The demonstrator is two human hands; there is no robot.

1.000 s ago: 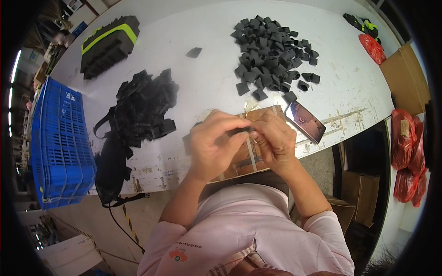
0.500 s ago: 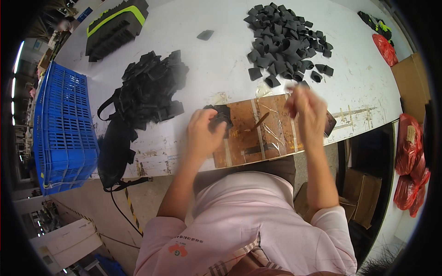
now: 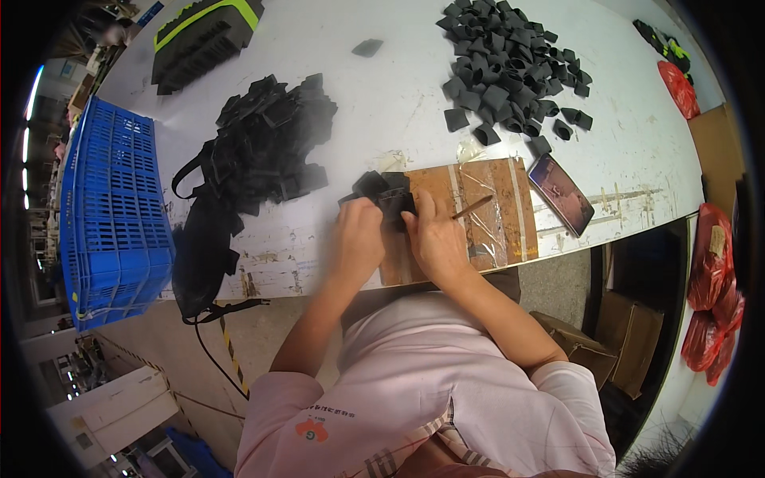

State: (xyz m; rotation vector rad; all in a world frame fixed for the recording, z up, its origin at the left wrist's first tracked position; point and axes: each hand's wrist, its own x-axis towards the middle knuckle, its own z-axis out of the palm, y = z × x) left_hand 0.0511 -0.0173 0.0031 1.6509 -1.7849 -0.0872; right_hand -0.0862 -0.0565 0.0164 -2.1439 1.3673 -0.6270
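My left hand (image 3: 360,240) is closed at the near left edge of a small black fabric piece (image 3: 392,199) on the brown board (image 3: 510,209). My right hand (image 3: 440,245) has its thumb and fingers at the right edge of that same piece. Parts of the piece are hidden by the fingers. A thin dark stick-like tool (image 3: 476,207) lies on the board just right of my right hand. To the left sits a heap of black fabric pieces with straps (image 3: 267,143).
Small grey-black tube-like pieces (image 3: 502,68) are piled at the far right. A phone (image 3: 562,195) lies beside the board. A blue plastic basket (image 3: 115,215) stands left, a stack of black pieces with a lime band (image 3: 209,40) behind it. Red bags (image 3: 709,263) hang right.
My right hand has come left and down from the board's right side to the black fabric piece, uncovering the phone. My left hand stays at the piece.
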